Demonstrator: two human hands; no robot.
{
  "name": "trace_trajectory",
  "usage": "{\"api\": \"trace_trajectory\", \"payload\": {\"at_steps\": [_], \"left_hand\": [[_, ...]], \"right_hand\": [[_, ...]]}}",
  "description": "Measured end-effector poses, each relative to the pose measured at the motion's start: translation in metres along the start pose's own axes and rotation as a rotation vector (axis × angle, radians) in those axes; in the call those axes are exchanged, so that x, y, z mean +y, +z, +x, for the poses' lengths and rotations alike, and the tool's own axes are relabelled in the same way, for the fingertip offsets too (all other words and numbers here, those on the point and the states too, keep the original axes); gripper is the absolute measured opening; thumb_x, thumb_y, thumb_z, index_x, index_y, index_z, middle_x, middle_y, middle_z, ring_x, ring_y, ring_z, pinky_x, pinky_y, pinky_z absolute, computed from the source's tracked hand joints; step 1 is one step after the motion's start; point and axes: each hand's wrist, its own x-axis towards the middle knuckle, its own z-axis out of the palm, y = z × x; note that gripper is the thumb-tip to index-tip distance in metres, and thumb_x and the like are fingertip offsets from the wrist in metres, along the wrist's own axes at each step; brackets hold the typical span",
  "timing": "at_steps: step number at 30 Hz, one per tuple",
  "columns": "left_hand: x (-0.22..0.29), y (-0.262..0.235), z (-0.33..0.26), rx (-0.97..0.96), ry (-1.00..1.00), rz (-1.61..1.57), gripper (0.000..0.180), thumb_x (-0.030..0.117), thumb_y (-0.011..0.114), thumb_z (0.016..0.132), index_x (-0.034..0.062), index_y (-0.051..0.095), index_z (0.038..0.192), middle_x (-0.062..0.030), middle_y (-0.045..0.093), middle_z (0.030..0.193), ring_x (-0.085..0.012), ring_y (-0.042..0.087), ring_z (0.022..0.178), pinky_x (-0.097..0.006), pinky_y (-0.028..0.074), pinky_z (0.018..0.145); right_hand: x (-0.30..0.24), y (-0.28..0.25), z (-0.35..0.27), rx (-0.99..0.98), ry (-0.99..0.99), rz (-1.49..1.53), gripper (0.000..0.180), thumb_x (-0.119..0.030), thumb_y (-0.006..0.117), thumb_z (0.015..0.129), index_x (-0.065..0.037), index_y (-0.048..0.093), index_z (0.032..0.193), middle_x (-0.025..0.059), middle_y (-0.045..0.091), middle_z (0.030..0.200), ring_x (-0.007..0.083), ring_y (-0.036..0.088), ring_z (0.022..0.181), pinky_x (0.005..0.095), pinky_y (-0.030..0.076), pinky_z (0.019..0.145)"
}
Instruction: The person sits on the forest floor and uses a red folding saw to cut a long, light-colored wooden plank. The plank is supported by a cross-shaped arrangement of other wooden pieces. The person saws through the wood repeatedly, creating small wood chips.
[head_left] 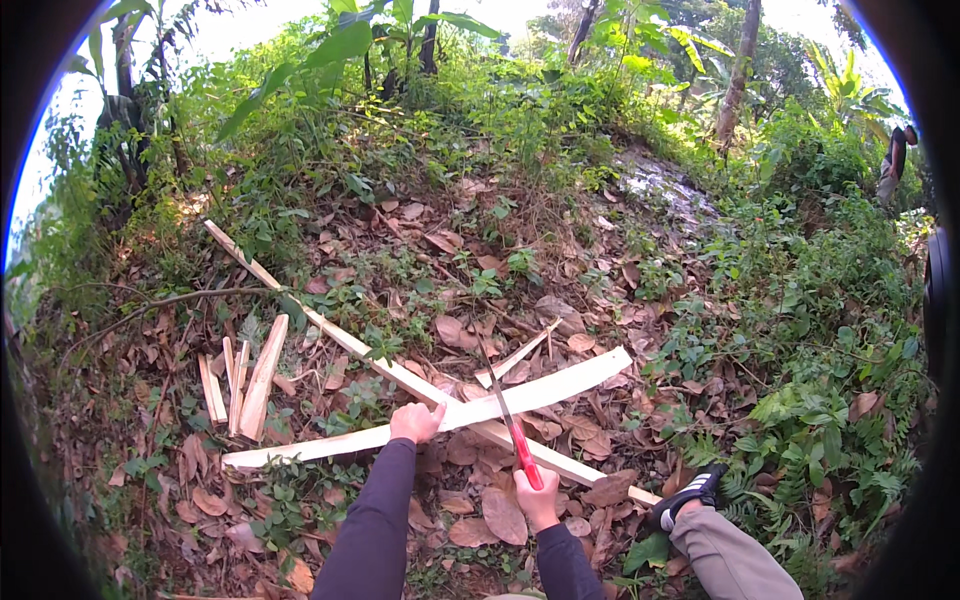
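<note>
- Right hand [538,500]: fingers wrapped round red-handled saw [524,452], grip partly hidden.
- Left hand [417,423]: fingers clamped over pale board [560,388], tips hidden.
- Board crosses long plank [355,343], mid-scene; blade over board.
- Near right: white-striped shoe [690,494].

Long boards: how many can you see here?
2. The upper board is under the left hand, with the saw across it; the lower board crosses beneath, running from upper left toward the shoe. Leaves may hide others.
</note>
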Motion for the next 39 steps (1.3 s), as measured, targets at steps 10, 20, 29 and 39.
{"api": "trace_trajectory", "payload": {"at_steps": [10,20,29,39], "left_hand": [[-0.001,-0.001,0.009,0.057,0.017,-0.013,0.074,0.062,0.041,0.098,-0.0023,0.077,0.092,-0.0263,0.073,0.096,-0.0394,0.071,0.097,-0.047,0.054,0.091],[-0.007,0.008,0.005,0.118,0.082,0.032,0.07,0.058,0.041,0.099,-0.0011,0.078,0.089,-0.0248,0.073,0.091,-0.0395,0.072,0.093,-0.048,0.054,0.088],[-0.004,0.001,0.0,0.106,0.051,0.009,0.069,0.057,0.043,0.098,-0.001,0.078,0.084,-0.0265,0.072,0.086,-0.04,0.072,0.088,-0.048,0.055,0.086],[-0.004,-0.004,0.008,0.053,-0.005,-0.02,0.072,0.06,0.042,0.098,-0.0019,0.077,0.087,-0.0253,0.073,0.089,-0.0398,0.072,0.09,-0.048,0.055,0.088]], "right_hand": [[0.008,-0.023,-0.025,0.07,0.004,0.009,0.028,-0.01,0.066,0.079,-0.001,0.05,0.058,0.0075,0.044,0.047,0.0126,0.045,0.041,0.0347,0.035,0.045],[-0.024,-0.024,-0.038,-0.045,-0.004,-0.069,0.03,-0.014,0.067,0.079,-0.002,0.05,0.058,0.0095,0.045,0.047,0.0159,0.048,0.04,0.0351,0.038,0.046],[0.006,-0.054,-0.077,-0.016,-0.037,-0.031,0.025,-0.005,0.066,0.075,0.0,0.05,0.057,0.0067,0.044,0.047,0.0097,0.046,0.043,0.0331,0.037,0.045],[0.016,-0.043,-0.056,-0.039,-0.031,-0.012,0.027,-0.005,0.065,0.078,0.0,0.05,0.057,0.0008,0.045,0.049,0.0069,0.043,0.045,0.0308,0.033,0.045]]}}
